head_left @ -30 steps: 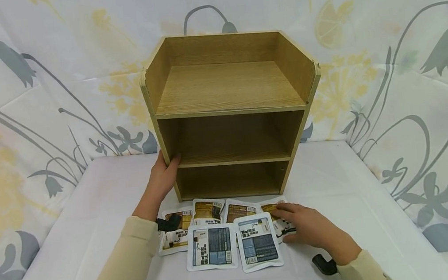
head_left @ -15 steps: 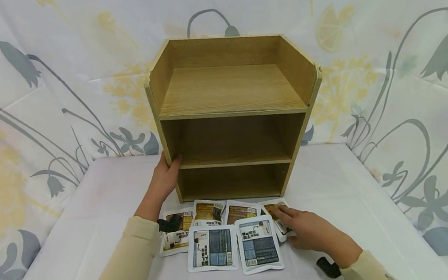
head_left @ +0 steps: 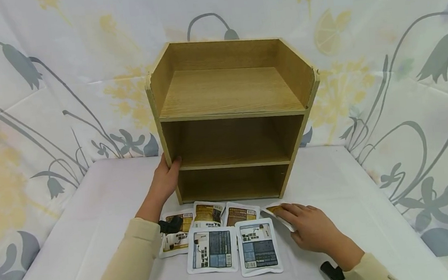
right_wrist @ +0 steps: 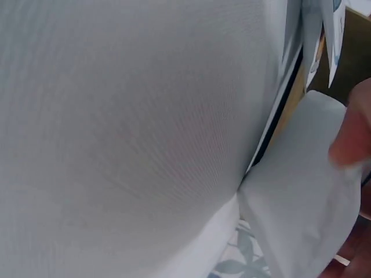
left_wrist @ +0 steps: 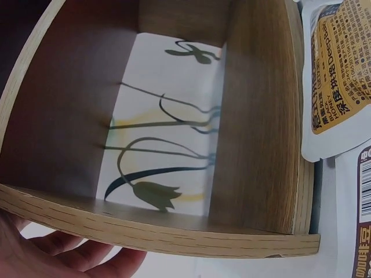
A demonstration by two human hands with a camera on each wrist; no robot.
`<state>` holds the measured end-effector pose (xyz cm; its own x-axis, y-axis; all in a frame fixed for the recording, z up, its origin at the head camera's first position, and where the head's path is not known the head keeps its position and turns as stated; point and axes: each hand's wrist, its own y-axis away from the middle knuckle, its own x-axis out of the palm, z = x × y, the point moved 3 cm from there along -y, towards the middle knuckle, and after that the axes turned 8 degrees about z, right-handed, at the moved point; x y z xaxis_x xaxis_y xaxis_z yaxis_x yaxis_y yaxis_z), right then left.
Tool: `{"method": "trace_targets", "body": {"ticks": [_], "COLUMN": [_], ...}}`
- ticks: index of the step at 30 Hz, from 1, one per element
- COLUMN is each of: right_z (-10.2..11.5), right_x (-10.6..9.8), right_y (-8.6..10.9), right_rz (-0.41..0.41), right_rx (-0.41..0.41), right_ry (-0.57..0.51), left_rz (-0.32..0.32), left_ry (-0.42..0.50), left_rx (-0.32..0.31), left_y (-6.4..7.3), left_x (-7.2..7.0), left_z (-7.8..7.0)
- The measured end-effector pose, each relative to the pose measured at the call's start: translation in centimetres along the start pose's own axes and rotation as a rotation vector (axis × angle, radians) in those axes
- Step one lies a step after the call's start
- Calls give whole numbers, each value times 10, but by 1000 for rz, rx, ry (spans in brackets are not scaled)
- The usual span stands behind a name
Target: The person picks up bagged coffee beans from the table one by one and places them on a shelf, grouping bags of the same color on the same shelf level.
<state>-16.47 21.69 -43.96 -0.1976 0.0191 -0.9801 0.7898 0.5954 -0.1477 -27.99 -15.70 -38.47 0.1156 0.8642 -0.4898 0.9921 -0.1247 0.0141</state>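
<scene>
1. The white flat pouch with a brown label (head_left: 272, 211) is tilted up off the white tablecloth (head_left: 374, 215) at the right end of the back row, just beside its neighbour. Its visible edge slants from far left to near right; foreshortening makes its long axis hard to tell.
2. The right hand (head_left: 311, 225) pinches this pouch, thumb on the plain white face, fingers on the other side. It covers most of the label; the right wrist view cuts the fingers off.
3. The left hand (head_left: 165, 180) grips the left side panel of the tan wooden three-level shelf unit (head_left: 229, 113), thumb on the inner side.
4. The unit stands upright, facing the person. Its lower two compartments are dark inside; the left wrist view looks into one, with flowered white material at its far end.
5. Three more brown-labelled white pouches (head_left: 208, 214) lie before the unit, their near ends partly covered. A black plastic piece (head_left: 170, 225) at the left wrist hides part of the leftmost.
6. Two blue-labelled white pouches (head_left: 259, 247) lie nearest the person: the left one lengthwise across, the right one lengthwise toward the unit. The pouches' opaque wrapping hides their contents.
</scene>
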Motion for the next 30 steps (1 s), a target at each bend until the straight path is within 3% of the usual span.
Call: {"method": "trace_targets", "body": {"ticks": [11, 17, 23, 30], "right_z": [-4, -4, -5, -4], "right_x": [-7, -17, -30, -40], "right_y": [-1, -4, -8, -13], "right_rz": [-29, -151, -284, -337], "right_rx": [115, 63, -6, -38], "right_ry": [-94, -79, -87, -123], "left_rz": [-30, -28, 15, 80], "left_ry": [5, 15, -6, 35], "left_rx": [40, 52, 46, 33], "left_y": [-1, -1, -1, -2], "left_x": [3, 3, 1, -1], "left_z": [3, 4, 2, 1]}}
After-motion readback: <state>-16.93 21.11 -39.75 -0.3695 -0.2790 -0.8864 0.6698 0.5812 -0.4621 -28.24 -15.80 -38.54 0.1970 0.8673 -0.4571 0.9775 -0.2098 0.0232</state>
